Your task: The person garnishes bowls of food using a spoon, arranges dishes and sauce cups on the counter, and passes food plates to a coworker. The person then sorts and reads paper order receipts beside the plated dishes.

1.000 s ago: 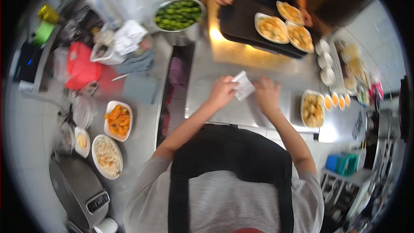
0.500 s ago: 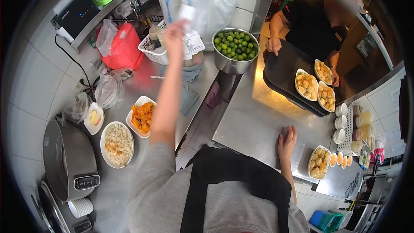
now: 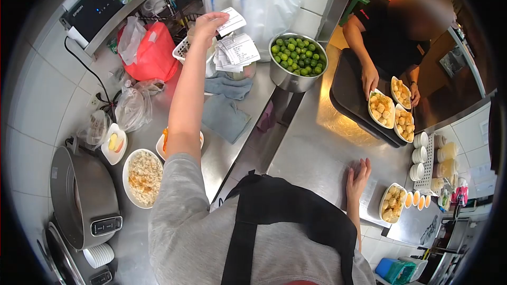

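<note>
My left hand (image 3: 207, 24) is stretched far forward and pinches a white paper receipt (image 3: 232, 21). Just below it hangs or lies a bunch of printed receipts (image 3: 237, 53), beside a white basket (image 3: 181, 48) of small bottles. My forearm partly hides a bowl of orange-coloured food (image 3: 165, 141). On the steel counter (image 3: 311, 153) to the right, my right hand (image 3: 358, 178) rests with its fingers stretched out, holding nothing. A white bowl of food chunks in sauce (image 3: 392, 203) stands to the right of that hand.
Across the counter a person (image 3: 388, 34) touches bowls on a black tray (image 3: 346, 82). A steel pot of green limes (image 3: 296, 79) stands at the back. To the left are a rice bowl (image 3: 142, 198), a grey cooker (image 3: 90, 206) and a red bag (image 3: 158, 55). Blue cloths (image 3: 226, 116) lie mid-counter.
My left hand has shifted slightly left, and the receipt in it now shows sharply. The other person's hand has moved from the tray's edge to a bowl. My right hand stays put.
</note>
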`<state>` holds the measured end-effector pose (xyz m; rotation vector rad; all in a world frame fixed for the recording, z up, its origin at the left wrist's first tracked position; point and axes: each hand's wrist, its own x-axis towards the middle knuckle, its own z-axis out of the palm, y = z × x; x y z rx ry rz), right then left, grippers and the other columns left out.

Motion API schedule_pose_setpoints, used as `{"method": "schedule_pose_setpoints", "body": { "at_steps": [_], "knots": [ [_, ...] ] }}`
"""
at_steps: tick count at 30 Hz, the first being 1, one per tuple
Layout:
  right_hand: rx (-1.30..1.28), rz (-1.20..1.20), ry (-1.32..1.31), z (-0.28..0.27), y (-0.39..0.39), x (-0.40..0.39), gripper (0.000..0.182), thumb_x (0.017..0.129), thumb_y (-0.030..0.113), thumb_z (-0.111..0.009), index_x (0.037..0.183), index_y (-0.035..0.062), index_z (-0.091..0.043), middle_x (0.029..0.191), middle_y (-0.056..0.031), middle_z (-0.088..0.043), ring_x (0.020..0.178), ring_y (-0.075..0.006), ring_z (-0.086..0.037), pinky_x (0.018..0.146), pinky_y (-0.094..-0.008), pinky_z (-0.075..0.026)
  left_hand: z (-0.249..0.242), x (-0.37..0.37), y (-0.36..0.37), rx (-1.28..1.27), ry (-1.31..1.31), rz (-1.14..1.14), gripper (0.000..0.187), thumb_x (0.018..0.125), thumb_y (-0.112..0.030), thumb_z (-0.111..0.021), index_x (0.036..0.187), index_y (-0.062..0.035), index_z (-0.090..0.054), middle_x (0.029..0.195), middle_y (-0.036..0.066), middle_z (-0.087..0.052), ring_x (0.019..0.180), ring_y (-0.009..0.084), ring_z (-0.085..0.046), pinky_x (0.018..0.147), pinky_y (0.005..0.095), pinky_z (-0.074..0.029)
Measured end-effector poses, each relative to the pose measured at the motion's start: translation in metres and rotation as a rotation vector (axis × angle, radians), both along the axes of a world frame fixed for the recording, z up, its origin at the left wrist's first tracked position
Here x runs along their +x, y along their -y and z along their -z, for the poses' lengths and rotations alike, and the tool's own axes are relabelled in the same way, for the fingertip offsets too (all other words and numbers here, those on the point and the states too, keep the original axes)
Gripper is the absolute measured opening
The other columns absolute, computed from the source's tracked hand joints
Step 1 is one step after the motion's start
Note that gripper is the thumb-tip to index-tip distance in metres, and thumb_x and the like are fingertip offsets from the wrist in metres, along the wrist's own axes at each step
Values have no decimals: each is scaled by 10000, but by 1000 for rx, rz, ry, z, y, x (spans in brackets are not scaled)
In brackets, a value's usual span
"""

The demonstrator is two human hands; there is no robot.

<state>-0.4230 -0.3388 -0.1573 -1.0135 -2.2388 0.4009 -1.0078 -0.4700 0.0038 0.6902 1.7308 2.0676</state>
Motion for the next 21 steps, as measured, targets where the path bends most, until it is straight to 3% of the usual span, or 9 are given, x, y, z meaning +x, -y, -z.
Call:
{"method": "schedule_pose_setpoints", "body": {
  "at_steps": [7,9,10,13,15,21],
  "knots": [
    [-29,4,12,-3,2,-2,431,775,45,-549,1184,0,-424,1310,-204,-322,1174,-369,-369,971,-415,-318,-8,3,-2,-122,-44,-42,150,772,-92,-646,908,-27,-642,850,33,-637,732,94,-586,676,226,-465],
    [-26,-4,17,-3,2,-3,429,774,44,-550,1182,-3,-424,1312,-204,-320,1168,-368,-376,969,-415,-322,-6,-2,-3,-93,-74,-41,173,723,-102,-699,867,-19,-651,777,54,-641,627,102,-587,556,223,-456],
    [-26,-7,19,-3,1,-2,428,773,43,-551,1179,-7,-425,1313,-204,-318,1163,-367,-382,966,-414,-326,-5,-3,-3,-91,-71,-45,173,723,-102,-699,867,-19,-651,777,54,-641,627,102,-587,556,223,-456],
    [6,-7,60,-2,0,-2,427,770,41,-555,1175,-5,-427,1316,-203,-315,1155,-370,-391,961,-413,-331,-6,-4,-3,-95,-80,1,184,726,-89,-692,887,-11,-649,787,63,-645,643,103,-593,565,220,-460],
    [-13,-8,56,-1,-1,-3,425,769,41,-555,1172,-5,-428,1315,-206,-314,1153,-371,-392,960,-413,-332,-7,-3,-2,-142,-87,4,183,772,-105,-652,923,-2,-638,844,50,-645,732,96,-598,656,218,-471],
    [-58,-10,43,0,-2,-2,422,773,58,-552,1169,-12,-424,1311,-223,-311,1144,-379,-398,955,-414,-333,-5,-4,-2,-118,-94,17,183,775,-97,-646,921,12,-633,841,57,-642,739,102,-597,674,227,-475]
  ]
}}
